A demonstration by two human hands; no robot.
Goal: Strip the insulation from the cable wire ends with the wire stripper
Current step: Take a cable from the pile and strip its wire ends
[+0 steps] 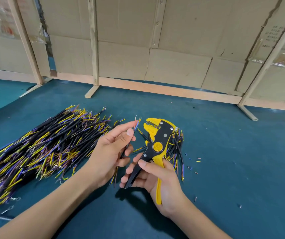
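Note:
My left hand (111,152) pinches a short black cable (127,147) upright, its coloured wire ends (137,123) fanning out above my thumb and forefinger. My right hand (157,180) grips the yellow and black wire stripper (157,144) by its handles, jaws pointing up. The stripper's jaws (151,124) stand a little to the right of the wire ends, not touching them.
A big heap of black cables (39,149) with yellow, blue and brown ends lies on the left of the blue-green table (233,169). A smaller bunch (177,152) lies behind the stripper. Cut insulation bits (194,163) are scattered at the right. A cardboard and wood partition (138,49) stands behind.

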